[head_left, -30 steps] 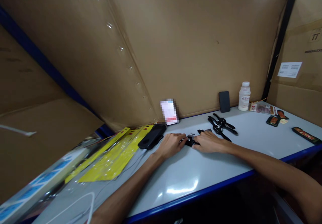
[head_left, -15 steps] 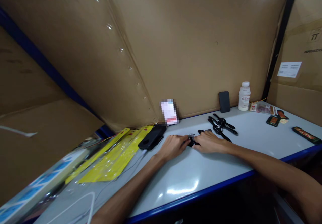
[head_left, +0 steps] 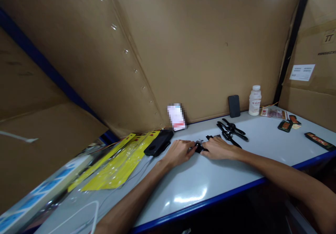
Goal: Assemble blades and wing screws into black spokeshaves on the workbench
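At the middle of the table, my left hand (head_left: 180, 151) pinches the left side of a small black part (head_left: 198, 148) with a shiny metal bit. From the other side my right hand (head_left: 219, 149) is closed on the same part, its fingers curled and partly hiding it. The part is too small and covered to name its kind. A small silvery piece (head_left: 201, 140) shows just beyond the fingertips. Behind my right hand lie black two-handled tools (head_left: 231, 126) with round joints, crossing each other.
Left of my hands lie a black device (head_left: 157, 143) with a cable and yellow clear-fronted packages (head_left: 115, 174). A lit phone (head_left: 177, 116), a dark phone (head_left: 234, 106) and a bottle (head_left: 254, 102) stand along the cardboard wall (head_left: 199, 52). Small food packets (head_left: 285, 126) lie right.
My left hand has shifted very slightly at the black part, its fingertips drawn back a little to the left. My right hand stays in place.
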Demonstrator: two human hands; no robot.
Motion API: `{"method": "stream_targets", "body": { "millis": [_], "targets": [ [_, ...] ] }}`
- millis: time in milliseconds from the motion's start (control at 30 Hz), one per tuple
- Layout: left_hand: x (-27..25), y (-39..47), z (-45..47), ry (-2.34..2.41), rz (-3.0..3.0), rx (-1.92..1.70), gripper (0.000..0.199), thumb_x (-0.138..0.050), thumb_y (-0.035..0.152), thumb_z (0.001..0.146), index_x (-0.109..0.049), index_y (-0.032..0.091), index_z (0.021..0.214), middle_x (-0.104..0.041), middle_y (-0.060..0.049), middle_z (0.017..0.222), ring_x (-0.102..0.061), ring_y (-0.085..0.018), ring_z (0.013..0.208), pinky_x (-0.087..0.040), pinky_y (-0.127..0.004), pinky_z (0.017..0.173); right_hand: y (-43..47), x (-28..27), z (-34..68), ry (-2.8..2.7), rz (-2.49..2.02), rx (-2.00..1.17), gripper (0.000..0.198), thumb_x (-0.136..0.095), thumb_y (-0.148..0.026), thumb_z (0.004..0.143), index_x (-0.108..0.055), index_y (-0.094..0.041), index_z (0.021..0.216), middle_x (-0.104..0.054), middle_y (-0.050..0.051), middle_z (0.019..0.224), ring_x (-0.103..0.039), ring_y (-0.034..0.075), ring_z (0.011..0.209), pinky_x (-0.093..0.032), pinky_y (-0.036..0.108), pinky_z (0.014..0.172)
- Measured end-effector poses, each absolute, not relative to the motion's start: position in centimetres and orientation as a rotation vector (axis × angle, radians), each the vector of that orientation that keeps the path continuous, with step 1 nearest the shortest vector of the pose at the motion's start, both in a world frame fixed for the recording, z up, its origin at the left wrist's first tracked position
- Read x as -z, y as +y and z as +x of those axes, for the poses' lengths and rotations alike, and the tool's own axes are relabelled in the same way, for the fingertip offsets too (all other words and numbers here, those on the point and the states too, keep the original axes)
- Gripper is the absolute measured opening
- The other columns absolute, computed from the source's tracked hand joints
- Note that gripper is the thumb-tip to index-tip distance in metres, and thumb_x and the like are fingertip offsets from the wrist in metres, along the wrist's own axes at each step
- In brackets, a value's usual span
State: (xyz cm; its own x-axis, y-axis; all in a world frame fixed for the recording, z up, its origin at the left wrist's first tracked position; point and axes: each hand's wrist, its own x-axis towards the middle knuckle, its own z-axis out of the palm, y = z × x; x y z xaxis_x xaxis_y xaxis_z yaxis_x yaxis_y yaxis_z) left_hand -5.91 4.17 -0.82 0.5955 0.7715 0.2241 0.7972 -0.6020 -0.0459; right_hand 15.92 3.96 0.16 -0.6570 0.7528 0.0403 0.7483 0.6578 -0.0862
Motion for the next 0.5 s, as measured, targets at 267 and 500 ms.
{"method": "stream_targets", "body": {
  "millis": [267,500],
  "targets": [
    [1.53,4.37,-6.03,-1.215,-2.858,0.532,0.027,-0.051,0.031,0.098,-0.075,0.023,0.107,-0.077,-0.004,0.086,-0.068,-0.016,0.069,-0.044,-0.025,0.066,3.84,-0.21,15.91,-2.795,-1.271,-0.102,0.041,-0.046,-0.041,0.097,-0.072,-0.012,0.108,-0.073,0.02,0.098,-0.069,0.032,0.09,-0.045,0.038,0.076],
    [1.06,4.45,-6.32,-1.315,-2.697,0.381,0.028,-0.051,0.035,0.099,-0.072,0.023,0.113,-0.079,-0.005,0.093,-0.071,-0.018,0.073,-0.044,-0.026,0.065,4.0,-0.04,15.96,-2.786,-1.26,-0.107,0.042,-0.047,-0.042,0.097,-0.072,-0.012,0.109,-0.073,0.019,0.099,-0.069,0.031,0.09,-0.045,0.038,0.076]
  ]
}}
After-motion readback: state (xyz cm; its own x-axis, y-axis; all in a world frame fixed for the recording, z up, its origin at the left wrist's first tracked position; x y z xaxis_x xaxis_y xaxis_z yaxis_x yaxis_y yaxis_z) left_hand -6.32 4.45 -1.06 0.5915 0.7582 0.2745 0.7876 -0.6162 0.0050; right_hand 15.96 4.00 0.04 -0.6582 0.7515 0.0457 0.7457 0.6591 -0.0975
